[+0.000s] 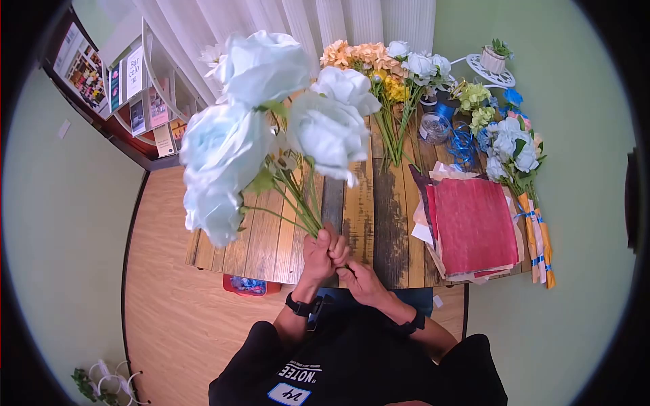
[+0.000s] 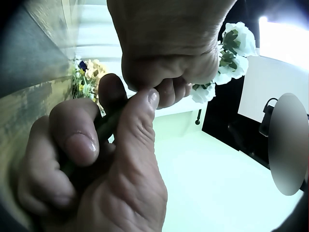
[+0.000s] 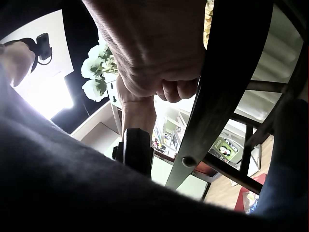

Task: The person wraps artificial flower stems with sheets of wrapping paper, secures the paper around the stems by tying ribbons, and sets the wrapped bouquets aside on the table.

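Note:
Several large pale blue artificial roses form a bunch over the left part of the table. My left hand grips their gathered green stems below the blooms. Just beneath it, close against it, my right hand has its fingers and thumb round the lower stem ends. In the left wrist view, my left hand is curled above, and my right hand pinches a green stem. My right hand looks curled in the right wrist view, its hold hidden; the roses show beyond.
On the wooden table, red and brown wrapping sheets lie at the right, beside wrapped bouquets. Peach, yellow and white flowers lie at the back, near blue ribbon. A red bin stands below the front edge.

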`<state>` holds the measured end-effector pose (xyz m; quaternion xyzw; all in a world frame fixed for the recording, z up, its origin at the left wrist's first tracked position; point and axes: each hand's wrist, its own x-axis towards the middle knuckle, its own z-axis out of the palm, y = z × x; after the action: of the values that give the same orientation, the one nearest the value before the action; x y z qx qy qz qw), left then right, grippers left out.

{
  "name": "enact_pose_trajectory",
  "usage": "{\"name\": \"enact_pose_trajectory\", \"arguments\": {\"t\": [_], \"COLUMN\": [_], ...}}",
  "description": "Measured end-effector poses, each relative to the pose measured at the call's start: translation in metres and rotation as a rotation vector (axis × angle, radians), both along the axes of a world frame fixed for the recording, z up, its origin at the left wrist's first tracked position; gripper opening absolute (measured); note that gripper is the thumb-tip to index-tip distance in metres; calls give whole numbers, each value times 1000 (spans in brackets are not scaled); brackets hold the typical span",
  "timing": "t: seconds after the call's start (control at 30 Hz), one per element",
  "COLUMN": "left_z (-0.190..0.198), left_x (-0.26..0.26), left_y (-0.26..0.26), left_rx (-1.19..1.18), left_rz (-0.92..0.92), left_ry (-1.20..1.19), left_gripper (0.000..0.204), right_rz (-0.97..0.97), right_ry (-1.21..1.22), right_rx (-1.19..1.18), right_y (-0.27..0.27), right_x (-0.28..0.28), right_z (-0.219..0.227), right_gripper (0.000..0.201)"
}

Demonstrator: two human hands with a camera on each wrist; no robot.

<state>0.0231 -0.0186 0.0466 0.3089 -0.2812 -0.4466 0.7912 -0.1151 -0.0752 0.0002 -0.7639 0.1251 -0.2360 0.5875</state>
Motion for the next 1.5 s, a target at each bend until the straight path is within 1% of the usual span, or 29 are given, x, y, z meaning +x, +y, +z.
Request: {"name": "enact_pose_trajectory", "arguments": {"t": [0.03,0.07,0.13,0.17,0.23,0.33,0.47,0.63,0.67,0.73,0.77,0.83,0.87,0.93,1.0,1.03,1.07,1.1,1.13,1.17,1.2,1.23,1.27,1.3,1.33,1.37,1.43,1.47,1.5], "left_z": [-3,-5,-7,-5,1,3,2,1,0,-5,-11,-23,-13,-7,-7,-8,-10,-12,-15,-20,-26,-39,-32,-24,-26,-22,-11,-6,4], "left_x": [2,3,5,4,0,0,1,4,6,10,12,16,15,12,11,10,10,12,14,16,17,14,14,17,18,16,10,9,3], "left_y": [2,3,5,5,7,7,3,-4,-4,-4,-3,-3,-3,-1,1,2,4,4,4,5,9,7,-3,-13,-15,-16,-17,-20,-24], "left_rx": [-37,-37,-57,-56,68,41,47,60,55,24,19,-109,-94,-87,-80,-111,-142,-143,-132,-122,-65,-47,-190,-334,-341,-341,-37,-20,-22], "left_rz": [-46,-49,-55,-54,24,6,-19,-141,-130,-307,-291,-455,-468,-477,-488,-550,-611,-609,-644,-679,-644,-633,-700,-763,-759,-759,-538,-468,-466], "left_ry": [23,20,-19,-20,-12,39,36,37,40,119,122,141,124,124,123,170,218,220,179,139,159,320,257,193,212,219,338,281,285], "left_gripper": [50,50,49,49,45,43,44,44,44,47,47,47,46,46,46,44,42,42,39,37,33,29,37,44,41,41,37,30,30], "right_rz": [10,6,-33,-33,-74,-75,-91,-122,-111,-112,-96,-13,-6,64,64,63,67,110,151,150,137,125,124,45,-33,-34,-159,-157,-193], "right_ry": [-9,-12,3,3,-27,-36,-23,11,13,-9,-6,61,63,43,-5,-55,-52,-31,-9,-4,-13,-21,-14,-5,4,11,71,76,100], "right_rx": [-14,-13,-141,-140,-195,-194,-173,-165,-170,-127,-131,-61,-65,-22,-11,4,3,49,97,100,108,115,117,10,-98,-96,-141,-141,-170], "right_y": [0,1,3,4,7,7,8,7,8,8,6,2,-1,-4,-2,-1,-2,-3,-3,-1,0,2,2,2,3,4,2,0,-2], "right_x": [1,2,4,4,3,3,1,0,-1,-2,-3,-6,-6,-7,-6,-6,-7,-10,-12,-12,-11,-11,-12,-12,-14,-14,-12,-12,-11], "right_z": [1,-2,-12,-10,-3,-1,-7,-11,-11,-9,-9,-10,-8,-3,-22,-32,-27,-21,-14,-7,0,4,-1,-8,-13,-11,-3,-3,-3], "right_gripper": [22,22,21,21,21,21,22,25,25,25,25,24,24,23,22,22,22,22,22,22,22,23,23,23,23,23,23,23,22]}}
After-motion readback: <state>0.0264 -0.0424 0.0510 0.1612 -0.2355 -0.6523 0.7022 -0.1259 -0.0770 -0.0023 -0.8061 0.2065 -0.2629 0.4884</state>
